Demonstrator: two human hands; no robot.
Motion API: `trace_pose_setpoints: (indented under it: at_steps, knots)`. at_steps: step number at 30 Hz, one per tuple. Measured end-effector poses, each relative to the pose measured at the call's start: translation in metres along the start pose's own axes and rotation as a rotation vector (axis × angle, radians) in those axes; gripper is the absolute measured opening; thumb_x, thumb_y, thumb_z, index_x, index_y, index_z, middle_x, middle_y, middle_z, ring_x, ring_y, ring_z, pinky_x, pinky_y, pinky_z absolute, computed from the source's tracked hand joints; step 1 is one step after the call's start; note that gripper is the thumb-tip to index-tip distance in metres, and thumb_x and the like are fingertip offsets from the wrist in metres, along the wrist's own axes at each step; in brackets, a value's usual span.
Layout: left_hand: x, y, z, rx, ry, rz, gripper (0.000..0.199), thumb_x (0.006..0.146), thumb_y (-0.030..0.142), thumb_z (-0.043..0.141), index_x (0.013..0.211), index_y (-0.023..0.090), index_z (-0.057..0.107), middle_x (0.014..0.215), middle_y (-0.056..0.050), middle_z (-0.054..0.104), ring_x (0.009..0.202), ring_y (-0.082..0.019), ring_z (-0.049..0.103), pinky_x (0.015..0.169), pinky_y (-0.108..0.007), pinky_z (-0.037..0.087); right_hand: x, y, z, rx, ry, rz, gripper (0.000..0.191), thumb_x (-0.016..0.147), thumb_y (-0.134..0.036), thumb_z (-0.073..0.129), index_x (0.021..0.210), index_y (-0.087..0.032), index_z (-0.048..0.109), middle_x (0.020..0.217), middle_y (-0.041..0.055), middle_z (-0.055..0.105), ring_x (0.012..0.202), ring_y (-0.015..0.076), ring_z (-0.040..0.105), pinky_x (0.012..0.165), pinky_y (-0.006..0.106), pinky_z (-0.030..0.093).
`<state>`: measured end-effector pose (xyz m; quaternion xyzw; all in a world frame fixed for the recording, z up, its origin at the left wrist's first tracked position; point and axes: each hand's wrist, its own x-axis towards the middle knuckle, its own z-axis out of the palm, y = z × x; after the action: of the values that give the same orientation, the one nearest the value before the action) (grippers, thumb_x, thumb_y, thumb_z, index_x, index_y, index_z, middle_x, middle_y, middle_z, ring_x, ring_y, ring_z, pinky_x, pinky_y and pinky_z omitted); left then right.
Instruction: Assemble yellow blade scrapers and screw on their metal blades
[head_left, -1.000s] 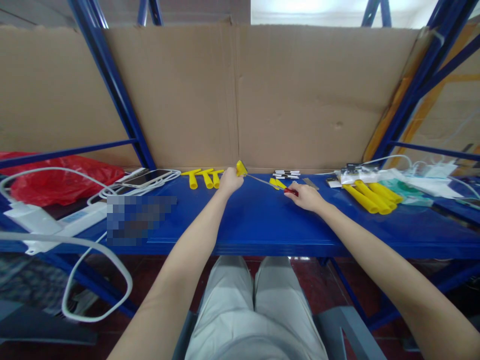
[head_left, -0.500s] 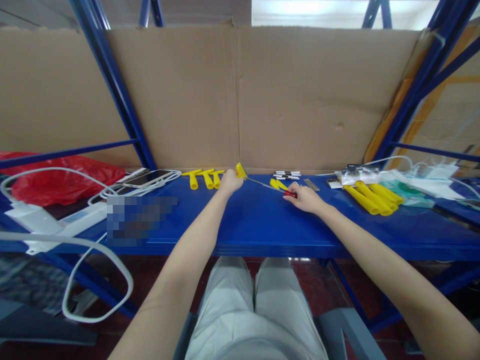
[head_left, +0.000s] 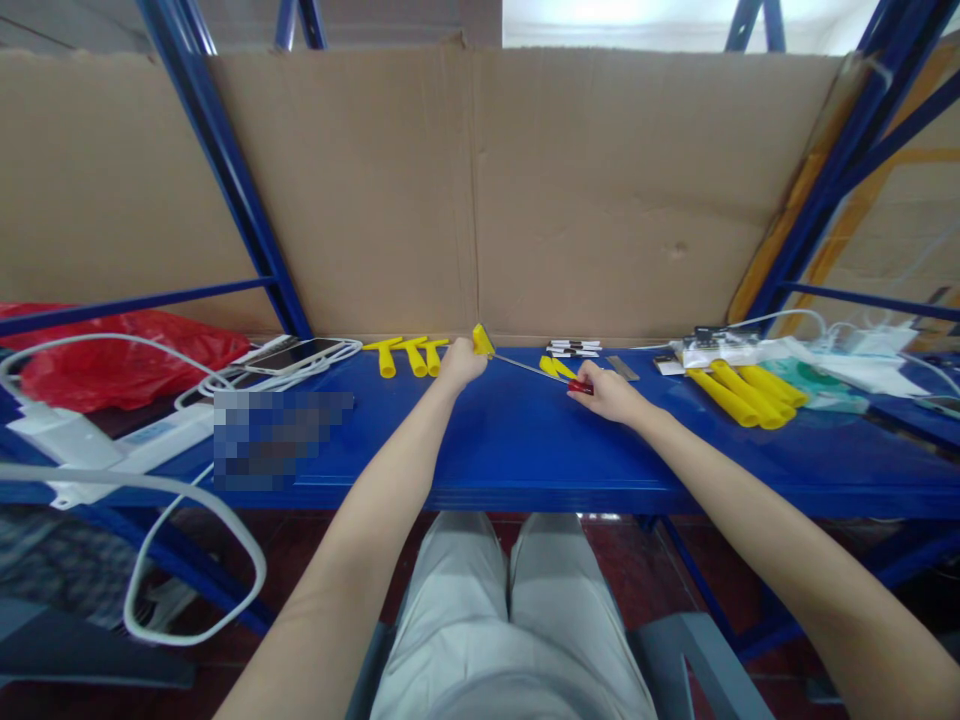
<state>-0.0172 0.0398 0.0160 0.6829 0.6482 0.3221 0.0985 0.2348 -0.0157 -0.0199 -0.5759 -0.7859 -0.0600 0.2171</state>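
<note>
- Screwdriver [head_left: 580,386] shows more of its red handle than in the earlier frame, tip at the yellow piece [head_left: 482,341] above the table [head_left: 525,440].
- Left hand [head_left: 463,365] pinches the piece narrowly, apparently steadying it.
- Right hand [head_left: 613,395] closes on the handle, seemingly for control.
- T-pieces [head_left: 416,360] lie left, tubes [head_left: 724,398] right.

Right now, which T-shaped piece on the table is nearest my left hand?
The rightmost yellow T-shaped piece, beside your left hand; others lie farther left.
</note>
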Motion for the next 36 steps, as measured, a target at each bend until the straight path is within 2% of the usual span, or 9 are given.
trace_pose_setpoints:
  at_steps: [4, 8, 12, 16, 21, 26, 29, 32, 36]
  knots:
    - [0.001, 0.0, 0.0, -0.012, 0.003, -0.013, 0.021, 0.078, 0.022, 0.056, 0.093, 0.014, 0.068, 0.1, -0.013, 0.07, 0.101, -0.027, 0.064, 0.075, -0.026, 0.047, -0.003, -0.006, -0.006, -0.127, 0.0, 0.004, 0.017, 0.085, -0.036, 0.052, 0.091, -0.02, 0.056, 0.085, 0.0089, 0.069, 0.077, 0.024, 0.064, 0.06, 0.028, 0.038]
    - [0.001, 0.0, 0.0, -0.012, 0.005, -0.018, 0.021, 0.079, 0.023, 0.056, 0.094, 0.014, 0.068, 0.1, -0.014, 0.07, 0.102, -0.027, 0.063, 0.075, -0.027, 0.046, -0.002, -0.005, -0.006, -0.074, -0.026, -0.033, 0.022, 0.09, -0.035, 0.043, 0.085, -0.021, 0.06, 0.085, 0.0084, 0.07, 0.079, 0.0229, 0.064, 0.062, 0.029, 0.039]
    - [0.0, 0.0, 0.001, 0.005, 0.002, 0.0, 0.022, 0.079, 0.025, 0.055, 0.094, 0.014, 0.068, 0.1, -0.014, 0.07, 0.102, -0.027, 0.063, 0.073, -0.025, 0.046, 0.001, 0.0, 0.0, 0.034, -0.009, -0.014, 0.017, 0.083, -0.036, 0.055, 0.087, -0.02, 0.057, 0.08, 0.0073, 0.068, 0.072, 0.0206, 0.063, 0.061, 0.027, 0.04]
    - [-0.001, 0.0, 0.002, 0.033, -0.01, 0.02, 0.022, 0.08, 0.026, 0.055, 0.093, 0.014, 0.068, 0.1, -0.014, 0.071, 0.101, -0.027, 0.063, 0.072, -0.024, 0.047, 0.002, 0.001, 0.001, 0.013, 0.002, 0.047, 0.02, 0.077, -0.033, 0.063, 0.089, -0.02, 0.054, 0.076, 0.0052, 0.067, 0.064, 0.0183, 0.06, 0.054, 0.025, 0.036]
    - [-0.001, 0.001, 0.0, 0.037, -0.014, 0.019, 0.023, 0.08, 0.023, 0.053, 0.094, 0.014, 0.069, 0.101, -0.012, 0.071, 0.101, -0.025, 0.064, 0.074, -0.024, 0.048, -0.001, -0.003, -0.004, -0.071, -0.01, 0.002, 0.018, 0.083, -0.038, 0.055, 0.086, -0.021, 0.058, 0.08, 0.0054, 0.068, 0.071, 0.0197, 0.062, 0.058, 0.026, 0.036]
    - [0.0, 0.001, -0.001, 0.051, -0.011, 0.009, 0.025, 0.08, 0.022, 0.052, 0.097, 0.014, 0.069, 0.102, -0.01, 0.071, 0.101, -0.024, 0.064, 0.077, -0.025, 0.048, -0.001, -0.003, -0.004, 0.001, -0.056, -0.042, 0.026, 0.09, -0.036, 0.042, 0.084, -0.019, 0.062, 0.081, 0.0076, 0.069, 0.074, 0.0199, 0.063, 0.061, 0.027, 0.038]
    - [-0.001, 0.002, -0.002, 0.057, -0.017, 0.004, 0.025, 0.08, 0.023, 0.052, 0.097, 0.013, 0.069, 0.103, -0.012, 0.07, 0.102, -0.025, 0.063, 0.077, -0.025, 0.048, 0.0, -0.001, -0.001, 0.08, -0.035, -0.032, 0.018, 0.085, -0.035, 0.051, 0.09, -0.019, 0.059, 0.081, 0.0069, 0.069, 0.072, 0.0188, 0.062, 0.061, 0.026, 0.04]
    - [-0.002, 0.003, -0.001, 0.055, -0.018, 0.005, 0.024, 0.08, 0.023, 0.054, 0.097, 0.013, 0.068, 0.104, -0.013, 0.07, 0.103, -0.025, 0.063, 0.076, -0.025, 0.048, 0.002, 0.002, 0.001, 0.079, 0.002, 0.01, 0.021, 0.077, -0.032, 0.062, 0.092, -0.02, 0.054, 0.08, 0.0047, 0.068, 0.068, 0.018, 0.061, 0.058, 0.025, 0.038]
    - [-0.003, 0.004, -0.001, 0.062, -0.009, 0.002, 0.025, 0.081, 0.024, 0.054, 0.097, 0.013, 0.068, 0.104, -0.014, 0.069, 0.103, -0.026, 0.063, 0.077, -0.027, 0.048, 0.001, 0.004, -0.002, 0.005, 0.052, 0.015, 0.015, 0.077, -0.032, 0.061, 0.085, -0.022, 0.053, 0.077, 0.0021, 0.067, 0.064, 0.0171, 0.06, 0.055, 0.024, 0.035]
